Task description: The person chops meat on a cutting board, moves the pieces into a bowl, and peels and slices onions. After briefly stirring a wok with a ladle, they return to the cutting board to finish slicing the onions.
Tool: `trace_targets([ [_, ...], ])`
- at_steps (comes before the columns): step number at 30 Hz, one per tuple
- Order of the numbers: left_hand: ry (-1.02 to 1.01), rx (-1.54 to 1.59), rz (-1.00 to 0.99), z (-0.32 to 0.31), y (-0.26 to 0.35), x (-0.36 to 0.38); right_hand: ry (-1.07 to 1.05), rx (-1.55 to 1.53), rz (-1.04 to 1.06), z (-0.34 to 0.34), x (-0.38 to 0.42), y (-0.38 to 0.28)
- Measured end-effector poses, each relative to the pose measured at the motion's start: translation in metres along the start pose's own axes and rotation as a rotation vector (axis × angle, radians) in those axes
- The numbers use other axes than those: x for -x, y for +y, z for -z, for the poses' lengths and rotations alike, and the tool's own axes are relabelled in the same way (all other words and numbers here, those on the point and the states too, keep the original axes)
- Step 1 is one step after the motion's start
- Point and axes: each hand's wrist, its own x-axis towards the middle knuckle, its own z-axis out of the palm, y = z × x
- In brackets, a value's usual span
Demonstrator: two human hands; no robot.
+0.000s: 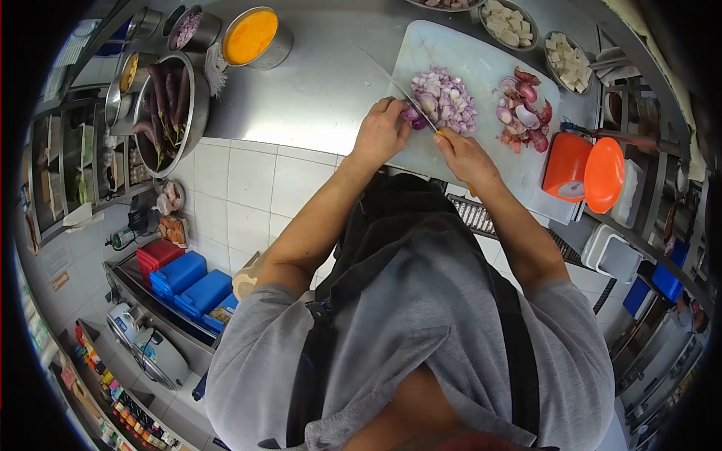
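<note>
On a white cutting board [421, 56], my right hand [465, 156] is closed around the yellow handle of a knife [410, 98], whose blade points up and to the left. My left hand [382, 131] has its fingers bent around a purple onion piece [412, 116] beside the blade. Chopped onion [451, 104] lies in a pile just right of the blade. Farther right on the board is a heap of onion skins and onion pieces [524, 113]. The tips of my left fingers are partly hidden against the onion.
Upper left, a steel bowl of eggplants [167, 113] stands near a pot of orange liquid [252, 37] and a pot of chopped onion [194, 30]. Bowls of pale cubes [508, 24] are beyond the board. An orange scale [568, 167] and orange dish [604, 174] sit at right.
</note>
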Motion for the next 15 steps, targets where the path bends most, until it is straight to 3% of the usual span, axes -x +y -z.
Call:
trace_targets([
  [5, 0.006, 0.017, 0.036, 0.001, -0.003, 0.003, 0.053, 0.019, 0.053, 0.009, 0.02, -0.01],
  [10, -0.008, -0.003, 0.025, -0.005, -0.008, 0.003, -0.041, 0.051, 0.013, 0.009, 0.027, -0.009],
  [15, 0.021, 0.041, 0.063, -0.006, -0.008, 0.005, 0.02, 0.03, 0.05, -0.029, 0.0, 0.021],
])
